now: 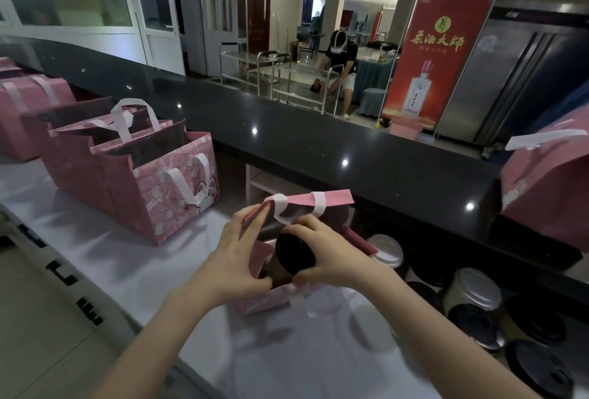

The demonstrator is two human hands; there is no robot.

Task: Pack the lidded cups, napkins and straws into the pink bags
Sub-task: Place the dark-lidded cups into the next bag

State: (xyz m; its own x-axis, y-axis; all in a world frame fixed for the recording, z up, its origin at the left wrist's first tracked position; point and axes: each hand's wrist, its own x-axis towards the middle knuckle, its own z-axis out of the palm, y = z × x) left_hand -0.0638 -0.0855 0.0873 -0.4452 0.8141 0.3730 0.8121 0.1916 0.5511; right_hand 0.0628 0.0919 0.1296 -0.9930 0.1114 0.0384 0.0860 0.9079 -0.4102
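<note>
A small pink bag [331, 199] with white handles stands open on the white counter in front of me. My left hand [237, 258] grips its left rim and holds the mouth apart. My right hand [322, 255] grips a cup with a dark lid [294, 253] and holds it tilted in the bag's opening, partly inside. Several more lidded cups [471, 291] stand in a group at the lower right, some with dark lids, some with pale ones. No napkins or straws are visible.
Several open pink bags [165, 188] stand in a row on the counter to the left, and another pink bag [548, 188] sits at the right. A raised black ledge [318, 143] runs behind the counter. A person crouches by metal carts in the background.
</note>
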